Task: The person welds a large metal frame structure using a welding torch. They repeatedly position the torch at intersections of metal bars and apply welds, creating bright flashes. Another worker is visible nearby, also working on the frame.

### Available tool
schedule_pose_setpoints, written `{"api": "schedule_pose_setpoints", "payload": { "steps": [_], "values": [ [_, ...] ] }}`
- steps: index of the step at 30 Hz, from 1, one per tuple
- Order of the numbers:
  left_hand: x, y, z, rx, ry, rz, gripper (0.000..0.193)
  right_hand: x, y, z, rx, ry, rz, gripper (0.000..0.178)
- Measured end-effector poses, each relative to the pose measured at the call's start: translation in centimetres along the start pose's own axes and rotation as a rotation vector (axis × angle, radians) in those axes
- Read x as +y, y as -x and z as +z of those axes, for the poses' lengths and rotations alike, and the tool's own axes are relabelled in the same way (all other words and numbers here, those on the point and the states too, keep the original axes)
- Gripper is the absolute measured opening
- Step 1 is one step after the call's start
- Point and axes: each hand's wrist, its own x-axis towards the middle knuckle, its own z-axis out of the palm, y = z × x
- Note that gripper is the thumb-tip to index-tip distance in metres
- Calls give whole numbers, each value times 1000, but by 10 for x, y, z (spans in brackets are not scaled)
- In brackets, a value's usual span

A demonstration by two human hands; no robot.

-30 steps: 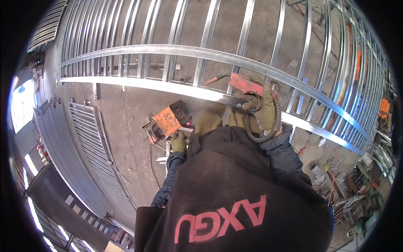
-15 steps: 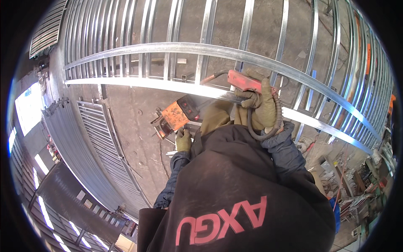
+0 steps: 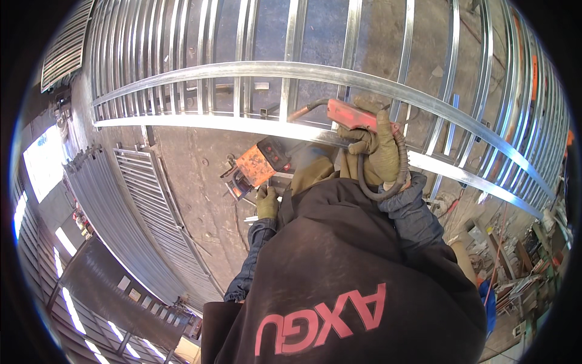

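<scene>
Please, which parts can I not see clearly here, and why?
In the head view:
Part of the red, boxy torch handle: covered by the olive-gloved right hand.
Whether the olive-gloved left hand grips anything: too small to tell.
Far end of the silver metal frame: cut off by the upper edge.
Grey-brown scrap pile: pieces too small.

The floor (image 3: 188,188) carries a slatted metal frame (image 3: 143,182) and scrap (image 3: 509,267)

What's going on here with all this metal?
A person's gloved right hand grips a red-handled torch, its nozzle pointing left by the near rail of a slatted metal frame; I can't tell whether they touch. The gloved left hand is beside an orange machine; its grip is unclear.
</scene>
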Motion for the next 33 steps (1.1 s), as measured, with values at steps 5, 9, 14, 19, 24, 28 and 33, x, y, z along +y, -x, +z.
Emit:
{"api": "schedule_pose_setpoints", "payload": {
  "steps": [5,9,14,19,24,28,33],
  "values": [
    [10,4,0,-6,-62,31,33,-2,0,3,15,0,9,66],
    [9,4,0,-6,-66,21,36,-3,-1,3,23,2,13,65],
    [2,1,-8,-9,-202,-9,42,-4,-1,9,16,15,-3,60],
    [40,21,-13,19,-444,122,54,15,-3,-21,94,87,7,59],
    [54,24,-10,-30,-385,-54,53,26,-9,-32,118,88,-3,62],
    [29,19,-7,43,-284,10,50,19,-7,-30,117,163,16,62],
    [18,10,-9,17,-295,60,49,15,-10,-29,126,203,28,60]
  ]
}}
